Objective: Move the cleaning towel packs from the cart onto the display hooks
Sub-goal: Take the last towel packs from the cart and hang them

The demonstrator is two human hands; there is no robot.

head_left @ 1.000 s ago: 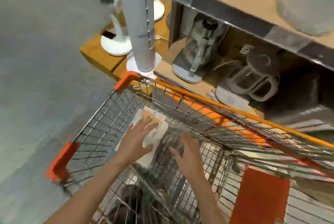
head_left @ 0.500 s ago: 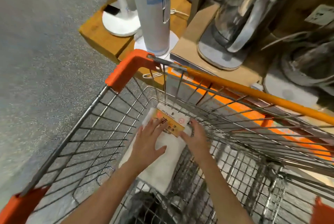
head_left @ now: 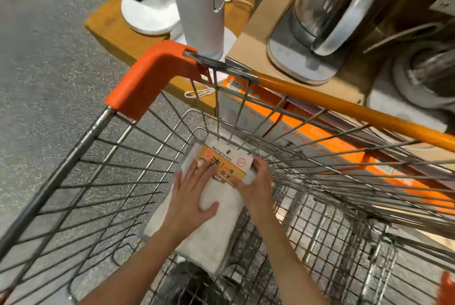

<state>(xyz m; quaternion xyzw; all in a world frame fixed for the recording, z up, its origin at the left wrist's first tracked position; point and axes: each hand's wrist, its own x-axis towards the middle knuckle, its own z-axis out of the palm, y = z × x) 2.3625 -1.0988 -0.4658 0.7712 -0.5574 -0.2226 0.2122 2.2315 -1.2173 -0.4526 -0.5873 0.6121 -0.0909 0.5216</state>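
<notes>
At the far corner of the wire cart point(head_left: 81, 157), on its mesh bottom, lies the cleaning towel pack point(head_left: 214, 208), white with a yellow label. The left hand point(head_left: 189, 196) rests flat on it, fingers straight and spread. The right hand point(head_left: 253, 186) curls round the pack's right edge by the label. Beyond the cart's orange handle point(head_left: 344, 110), a shelf point(head_left: 256, 33) carries an appliance point(head_left: 317, 16).

towel pack point(head_left: 216, 208) label | "cleaning towels" | upside down, partly hidden
</notes>
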